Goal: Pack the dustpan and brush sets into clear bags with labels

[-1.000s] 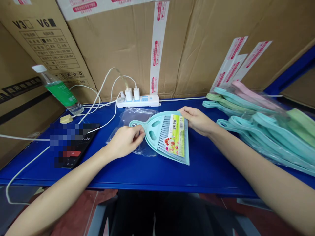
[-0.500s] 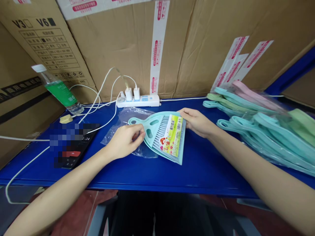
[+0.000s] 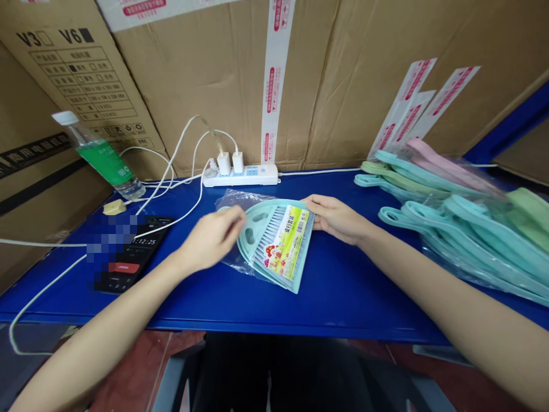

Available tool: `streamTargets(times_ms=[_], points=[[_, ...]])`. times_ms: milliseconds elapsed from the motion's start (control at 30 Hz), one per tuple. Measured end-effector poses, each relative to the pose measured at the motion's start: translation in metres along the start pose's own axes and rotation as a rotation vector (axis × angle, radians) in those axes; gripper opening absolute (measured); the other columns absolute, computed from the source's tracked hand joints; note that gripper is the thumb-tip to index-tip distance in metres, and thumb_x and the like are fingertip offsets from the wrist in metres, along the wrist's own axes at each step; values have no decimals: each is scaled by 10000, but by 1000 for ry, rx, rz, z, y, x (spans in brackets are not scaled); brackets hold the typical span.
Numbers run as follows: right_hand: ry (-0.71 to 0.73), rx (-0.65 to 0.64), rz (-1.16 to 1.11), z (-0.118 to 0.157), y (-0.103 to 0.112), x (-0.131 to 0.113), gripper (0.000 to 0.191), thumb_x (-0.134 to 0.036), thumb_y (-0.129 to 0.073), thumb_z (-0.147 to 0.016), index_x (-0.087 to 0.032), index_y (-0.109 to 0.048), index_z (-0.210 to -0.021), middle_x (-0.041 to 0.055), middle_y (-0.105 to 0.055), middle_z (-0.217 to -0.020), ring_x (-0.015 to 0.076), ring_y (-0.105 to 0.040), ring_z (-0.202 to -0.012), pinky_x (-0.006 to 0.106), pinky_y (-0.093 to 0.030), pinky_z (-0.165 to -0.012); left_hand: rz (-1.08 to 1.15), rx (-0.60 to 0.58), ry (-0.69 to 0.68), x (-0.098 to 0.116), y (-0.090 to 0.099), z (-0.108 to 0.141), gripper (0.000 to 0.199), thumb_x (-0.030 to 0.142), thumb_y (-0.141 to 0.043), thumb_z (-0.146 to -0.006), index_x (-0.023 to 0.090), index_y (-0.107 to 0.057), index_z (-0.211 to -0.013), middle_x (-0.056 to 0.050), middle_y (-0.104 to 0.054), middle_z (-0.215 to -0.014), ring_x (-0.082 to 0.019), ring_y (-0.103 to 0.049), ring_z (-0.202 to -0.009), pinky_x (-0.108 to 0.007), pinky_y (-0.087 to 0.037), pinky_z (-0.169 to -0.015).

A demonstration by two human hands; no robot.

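A mint-green dustpan point(image 3: 253, 232) with a small brush point(image 3: 268, 229) nested in it lies tilted over the table, a bright printed label point(image 3: 289, 243) across the bristles. At its upper right corner, my right hand point(image 3: 332, 217) grips the pan's edge between thumb and fingers. My left hand point(image 3: 217, 237) is closed over the handle end, its fingers curled. It hides most of the handle, and what it pinches cannot be made out. A clear plastic bag point(image 3: 240, 198) shows behind and below the dustpan.
Several bagged dustpan sets point(image 3: 463, 229) are piled at right. A white power strip point(image 3: 257, 175) with chargers and cables stands against the cardboard. At left are a water bottle point(image 3: 105, 160), a phone point(image 3: 146, 240) and a yellowish block point(image 3: 114, 207). The blue table's front edge point(image 3: 274, 329) is near me.
The dustpan and brush have shifted left and slightly down, with my right hand moving along. My left hand has moved slightly left and up, now covering more of the handle.
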State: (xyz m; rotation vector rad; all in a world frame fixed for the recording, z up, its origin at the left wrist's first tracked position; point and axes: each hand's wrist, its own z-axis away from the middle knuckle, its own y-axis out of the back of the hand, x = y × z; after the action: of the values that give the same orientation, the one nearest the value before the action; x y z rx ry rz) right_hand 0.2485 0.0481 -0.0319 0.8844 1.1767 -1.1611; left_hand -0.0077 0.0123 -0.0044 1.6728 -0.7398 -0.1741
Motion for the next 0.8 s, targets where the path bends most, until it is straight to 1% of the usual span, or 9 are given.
streamTargets(times_ms=[33,100,167,267,333,400,533,667,800], points=[[1,-9,-1,0,1,0,196,-168,-528,-925,-186,-585,-738,24,-718,-735,138,-689,-680,330,-553,-751,-124,32,106,-7,5,-1,188,235,-360,-913,194,-528,-841,-55,-636,-816,-194,-610,-724,-292,-440,-650],[0,-26,-2,-1,2,1,173,-190,-565,-910,-187,-589,-739,28,-723,-753,143,-693,-699,333,-553,-758,-316,38,312,-20,14,-5,197,176,-363,-871,186,-559,-865,-106,-664,-925,-240,-645,-804,-314,-444,-659],[-4,-33,1,-1,3,2,169,-195,-576,-905,-186,-589,-736,30,-724,-753,145,-694,-703,333,-551,-759,-341,-21,403,-30,19,-8,200,161,-381,-845,194,-578,-830,-106,-683,-916,-255,-662,-833,-313,-446,-666],[-14,-24,7,-2,3,3,174,-185,-563,-911,-186,-588,-739,29,-721,-741,144,-692,-695,331,-546,-759,-238,-129,395,-35,19,-12,192,187,-417,-834,212,-573,-724,-50,-696,-752,-220,-672,-741,-284,-446,-646],[-20,-12,11,-2,3,3,173,-176,-555,-914,-187,-587,-743,25,-719,-736,142,-692,-695,330,-543,-767,-195,-164,382,-34,18,-13,220,188,-408,-835,214,-566,-685,-20,-689,-679,-185,-663,-651,-263,-445,-622],[-23,0,13,-2,2,2,179,-164,-546,-916,-187,-584,-743,20,-718,-732,138,-691,-691,327,-541,-773,-153,-161,379,-33,17,-12,236,201,-391,-845,212,-584,-709,-7,-687,-653,-166,-658,-609,-255,-449,-618],[-29,13,19,-1,1,1,204,-143,-518,-928,-184,-581,-739,18,-715,-725,129,-685,-672,317,-541,-761,-27,-114,361,-36,20,-11,226,302,-437,-848,204,-641,-856,8,-675,-618,-152,-651,-598,-251,-458,-638],[-28,4,30,-1,1,1,192,-156,-539,-921,-184,-590,-738,23,-718,-735,135,-689,-691,319,-542,-769,-41,-109,343,-38,19,-13,196,294,-491,-800,201,-663,-796,-7,-700,-681,-148,-645,-644,-248,-442,-641],[-24,-3,42,-2,1,2,215,-150,-519,-932,-184,-589,-732,29,-722,-742,131,-694,-691,298,-550,-754,-102,-98,383,-35,17,-15,179,259,-493,-788,207,-663,-764,-18,-711,-728,-169,-652,-690,-267,-437,-655]])
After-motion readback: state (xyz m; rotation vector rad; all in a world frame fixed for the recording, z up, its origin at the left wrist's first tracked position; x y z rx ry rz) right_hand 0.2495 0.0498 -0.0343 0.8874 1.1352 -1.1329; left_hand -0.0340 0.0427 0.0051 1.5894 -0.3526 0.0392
